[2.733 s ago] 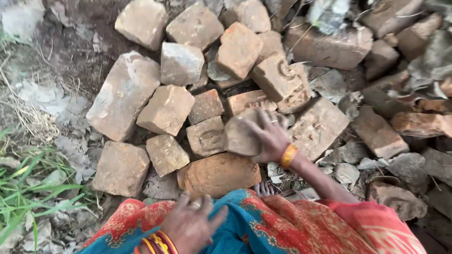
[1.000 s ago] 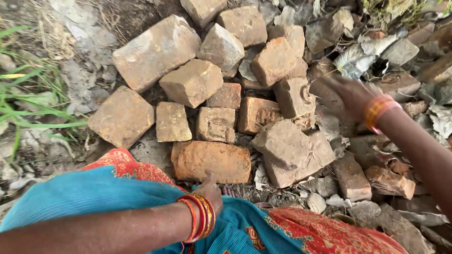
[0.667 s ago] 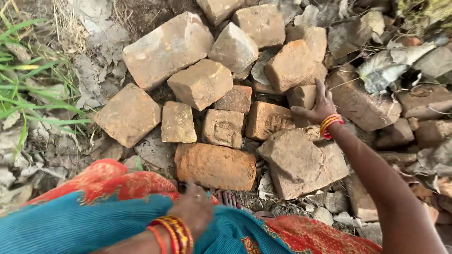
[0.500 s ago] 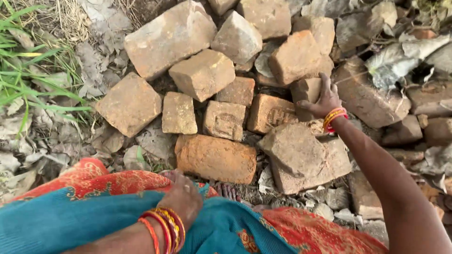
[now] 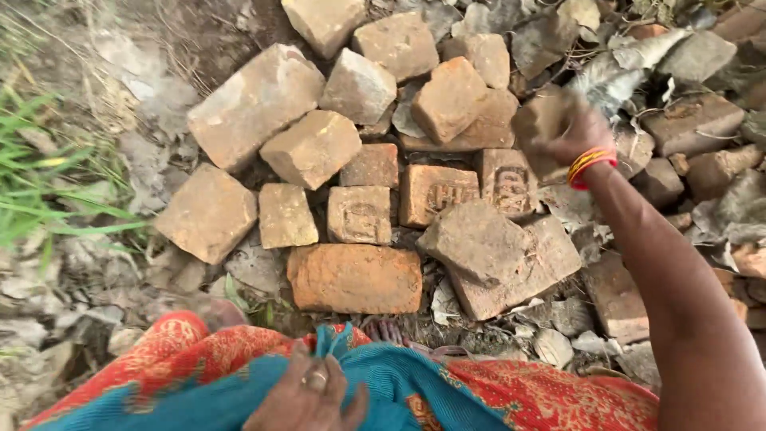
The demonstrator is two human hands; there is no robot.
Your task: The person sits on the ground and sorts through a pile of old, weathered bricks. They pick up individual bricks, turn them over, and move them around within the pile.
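**Loose bricks, one lifted above the pile**

Bare dirt, dry leaves and a strip of grass at the left edge surround a rough patch of bricks laid flat. Nearest the camera, at the bottom of the frame, the left hand rests on red and teal cloth, fingers bent loosely and closed on nothing; a ring shows on one finger. Just beyond the cloth lies an orange brick, and toes show at the cloth's edge right beside it.

Farther up, at the upper right, the right hand grips a brick piece clear of the pile (blurred, so the fingers' hold is hard to read). The piece looks grey-brown, chipped and blocky, heavy for one hand.

If that grip slips, I judge the piece could drop onto the stamped bricks below and chip them, or roll down toward the toes. The tilted slab at centre right sits unevenly and might rock if struck.
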